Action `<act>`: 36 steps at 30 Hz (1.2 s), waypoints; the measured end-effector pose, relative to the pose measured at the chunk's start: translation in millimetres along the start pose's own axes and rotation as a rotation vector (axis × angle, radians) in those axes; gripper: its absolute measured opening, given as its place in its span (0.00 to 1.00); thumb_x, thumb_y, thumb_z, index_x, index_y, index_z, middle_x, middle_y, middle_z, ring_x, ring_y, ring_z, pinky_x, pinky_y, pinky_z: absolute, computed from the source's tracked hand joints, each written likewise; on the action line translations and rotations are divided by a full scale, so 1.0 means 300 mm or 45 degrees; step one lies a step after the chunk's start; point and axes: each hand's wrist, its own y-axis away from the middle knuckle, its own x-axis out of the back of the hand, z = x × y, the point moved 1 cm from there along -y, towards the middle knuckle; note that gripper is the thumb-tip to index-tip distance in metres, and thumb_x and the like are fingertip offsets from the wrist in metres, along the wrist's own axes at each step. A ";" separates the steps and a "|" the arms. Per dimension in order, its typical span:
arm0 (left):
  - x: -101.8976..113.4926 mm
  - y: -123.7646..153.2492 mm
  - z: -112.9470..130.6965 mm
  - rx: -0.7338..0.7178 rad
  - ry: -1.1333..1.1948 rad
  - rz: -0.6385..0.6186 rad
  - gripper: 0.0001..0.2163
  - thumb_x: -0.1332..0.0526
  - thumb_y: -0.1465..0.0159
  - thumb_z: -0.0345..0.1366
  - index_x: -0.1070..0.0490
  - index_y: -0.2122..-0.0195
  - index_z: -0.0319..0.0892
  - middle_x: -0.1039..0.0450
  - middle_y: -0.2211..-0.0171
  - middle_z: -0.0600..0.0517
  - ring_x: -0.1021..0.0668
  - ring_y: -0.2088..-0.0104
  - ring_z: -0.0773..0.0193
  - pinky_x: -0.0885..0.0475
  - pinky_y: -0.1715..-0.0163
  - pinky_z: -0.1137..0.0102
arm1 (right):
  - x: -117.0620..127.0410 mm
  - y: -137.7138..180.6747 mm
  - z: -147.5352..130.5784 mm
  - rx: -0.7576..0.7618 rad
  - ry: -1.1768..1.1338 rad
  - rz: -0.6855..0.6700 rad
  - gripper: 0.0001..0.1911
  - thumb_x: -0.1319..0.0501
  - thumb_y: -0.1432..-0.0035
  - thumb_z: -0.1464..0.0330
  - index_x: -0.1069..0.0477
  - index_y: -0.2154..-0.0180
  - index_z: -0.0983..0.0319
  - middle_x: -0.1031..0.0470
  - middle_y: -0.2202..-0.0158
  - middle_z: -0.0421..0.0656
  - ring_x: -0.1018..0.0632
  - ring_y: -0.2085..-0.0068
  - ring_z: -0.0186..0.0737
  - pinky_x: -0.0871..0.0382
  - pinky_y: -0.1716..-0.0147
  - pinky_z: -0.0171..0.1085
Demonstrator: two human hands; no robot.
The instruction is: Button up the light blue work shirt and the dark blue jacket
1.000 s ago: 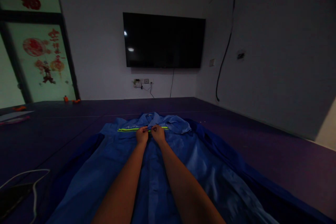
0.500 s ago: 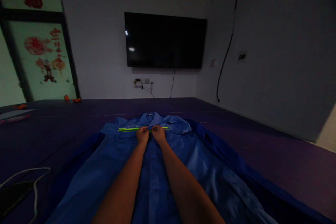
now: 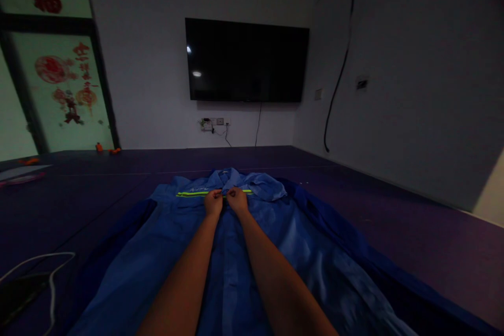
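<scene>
A blue work jacket (image 3: 271, 241) with a yellow-green stripe across the chest lies spread on the dark purple surface, its collar (image 3: 225, 176) pointing away from me. Both my arms reach over it to the front placket just below the collar. My left hand (image 3: 213, 201) pinches the placket edge at the stripe. Close beside it, my right hand (image 3: 237, 199) pinches the other side of the placket. The fingertips nearly meet, and whatever small part of the cloth or fastening lies between them is hidden.
A white cable (image 3: 53, 283) curls over a dark flat object (image 3: 23, 294) at the lower left. Small orange items (image 3: 99, 147) stand near the glass door. A television (image 3: 247, 60) hangs on the far wall, and a black cable (image 3: 337, 89) dangles at the right.
Almost nothing differs. Both hands stay pinched at the placket, and the view has shifted very slightly.
</scene>
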 end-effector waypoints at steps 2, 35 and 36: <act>-0.002 -0.001 -0.002 0.000 -0.004 -0.005 0.11 0.45 0.49 0.26 0.25 0.67 0.38 0.24 0.69 0.49 0.23 0.68 0.63 0.30 0.67 0.72 | -0.001 -0.001 0.000 -0.003 -0.002 0.004 0.07 0.45 0.55 0.75 0.29 0.75 0.63 0.26 0.77 0.41 0.26 0.73 0.34 0.37 0.74 0.29; -0.009 -0.016 -0.007 -0.015 -0.077 -0.038 0.12 0.45 0.50 0.24 0.26 0.67 0.39 0.24 0.64 0.49 0.25 0.61 0.63 0.32 0.60 0.71 | -0.006 0.004 -0.002 0.074 -0.024 -0.074 0.03 0.42 0.51 0.73 0.30 0.72 0.61 0.27 0.74 0.38 0.27 0.70 0.34 0.36 0.69 0.31; -0.010 -0.016 -0.007 -0.010 -0.068 -0.033 0.12 0.45 0.49 0.24 0.26 0.66 0.39 0.24 0.63 0.49 0.25 0.61 0.63 0.32 0.59 0.71 | -0.008 0.003 -0.001 0.071 -0.029 -0.067 0.03 0.42 0.50 0.71 0.30 0.72 0.61 0.27 0.74 0.39 0.26 0.70 0.34 0.36 0.69 0.31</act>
